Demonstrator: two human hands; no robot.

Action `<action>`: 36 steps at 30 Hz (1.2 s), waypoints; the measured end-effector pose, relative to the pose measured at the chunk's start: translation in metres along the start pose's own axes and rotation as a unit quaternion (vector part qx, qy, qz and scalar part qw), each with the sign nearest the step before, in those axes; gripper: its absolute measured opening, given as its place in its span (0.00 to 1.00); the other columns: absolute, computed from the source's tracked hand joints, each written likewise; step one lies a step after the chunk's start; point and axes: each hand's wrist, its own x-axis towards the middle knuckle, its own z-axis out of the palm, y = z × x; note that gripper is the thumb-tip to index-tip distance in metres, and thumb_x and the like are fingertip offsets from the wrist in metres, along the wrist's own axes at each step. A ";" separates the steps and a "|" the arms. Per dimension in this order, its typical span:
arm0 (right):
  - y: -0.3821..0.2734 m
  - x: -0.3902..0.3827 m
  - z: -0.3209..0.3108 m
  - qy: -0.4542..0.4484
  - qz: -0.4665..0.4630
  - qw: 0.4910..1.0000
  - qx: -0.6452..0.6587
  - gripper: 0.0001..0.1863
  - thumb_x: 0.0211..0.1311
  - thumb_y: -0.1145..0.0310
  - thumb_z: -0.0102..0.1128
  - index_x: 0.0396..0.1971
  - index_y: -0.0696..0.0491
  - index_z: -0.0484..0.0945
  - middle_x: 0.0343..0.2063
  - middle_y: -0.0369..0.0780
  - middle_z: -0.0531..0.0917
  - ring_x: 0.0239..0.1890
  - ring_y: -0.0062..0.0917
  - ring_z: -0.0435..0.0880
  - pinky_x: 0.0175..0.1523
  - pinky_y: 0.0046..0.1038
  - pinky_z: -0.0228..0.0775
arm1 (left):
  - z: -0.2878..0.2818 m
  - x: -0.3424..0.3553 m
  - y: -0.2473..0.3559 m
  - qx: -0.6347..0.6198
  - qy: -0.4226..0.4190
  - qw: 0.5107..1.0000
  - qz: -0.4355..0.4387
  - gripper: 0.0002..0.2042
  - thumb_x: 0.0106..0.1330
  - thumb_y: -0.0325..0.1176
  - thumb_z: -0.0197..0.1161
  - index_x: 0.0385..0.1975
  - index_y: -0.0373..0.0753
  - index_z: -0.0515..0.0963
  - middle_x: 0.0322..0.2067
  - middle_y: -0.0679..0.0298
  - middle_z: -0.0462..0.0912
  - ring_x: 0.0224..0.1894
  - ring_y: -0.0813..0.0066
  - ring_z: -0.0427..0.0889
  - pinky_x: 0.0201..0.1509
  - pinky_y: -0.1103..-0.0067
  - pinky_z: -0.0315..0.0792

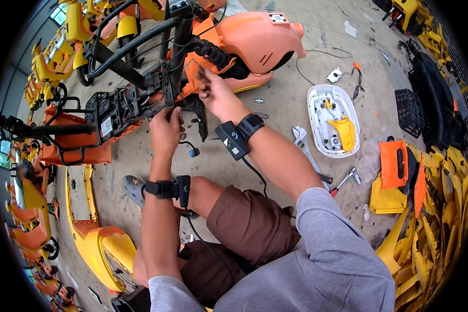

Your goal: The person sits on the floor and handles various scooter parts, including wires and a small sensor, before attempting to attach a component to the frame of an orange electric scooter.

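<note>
At twelve o'clock, the left hand point(166, 126), bunched, and right hand point(217, 93), half-curled (pinching what, I can't tell), apparently work the scooter frame point(179, 57); next calls for steadying it.

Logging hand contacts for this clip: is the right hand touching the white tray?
Apart. The head view shows a stretch of floor between the right hand and the white tray.

Part-stripped scooter point(153, 83) in orange plastic and black metal
Its tubular frame point(120, 66) is exposed (ribbed black cylinder point(209, 51) included); a rounded salmon-orange shell point(252, 41) forms the right end.
</note>
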 end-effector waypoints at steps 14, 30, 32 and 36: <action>0.011 0.008 0.006 -0.020 -0.026 0.999 0.014 0.09 0.59 0.70 0.62 0.39 0.50 0.77 0.30 0.31 0.80 0.22 0.13 0.67 0.24 0.17 0.57 | -0.004 0.001 -0.005 -0.053 -0.022 0.998 -0.022 0.13 0.66 0.35 0.59 0.26 0.29 0.77 0.15 0.66 0.76 0.15 0.83 0.73 0.19 0.83 0.65; 0.014 0.027 0.000 -0.003 0.015 0.997 -0.072 0.06 0.62 0.69 0.59 0.37 0.51 0.75 0.25 0.30 0.77 0.19 0.13 0.67 0.22 0.17 0.56 | -0.007 0.000 -0.002 -0.077 -0.039 0.995 -0.050 0.14 0.65 0.36 0.61 0.29 0.27 0.79 0.16 0.66 0.76 0.15 0.83 0.74 0.18 0.83 0.67; 0.016 0.024 0.002 0.015 0.015 0.997 -0.078 0.05 0.63 0.68 0.58 0.36 0.51 0.75 0.25 0.31 0.78 0.19 0.13 0.67 0.22 0.17 0.56 | -0.008 0.000 -0.005 -0.077 -0.039 0.995 -0.049 0.14 0.65 0.36 0.61 0.30 0.27 0.79 0.16 0.66 0.77 0.14 0.82 0.74 0.18 0.83 0.67; 0.018 0.016 0.009 0.034 -0.021 0.994 -0.097 0.05 0.63 0.68 0.57 0.36 0.51 0.76 0.26 0.32 0.80 0.20 0.15 0.70 0.23 0.17 0.58 | -0.010 0.000 -0.005 -0.074 -0.040 0.995 -0.055 0.14 0.65 0.36 0.61 0.30 0.27 0.79 0.16 0.65 0.77 0.14 0.82 0.74 0.17 0.83 0.66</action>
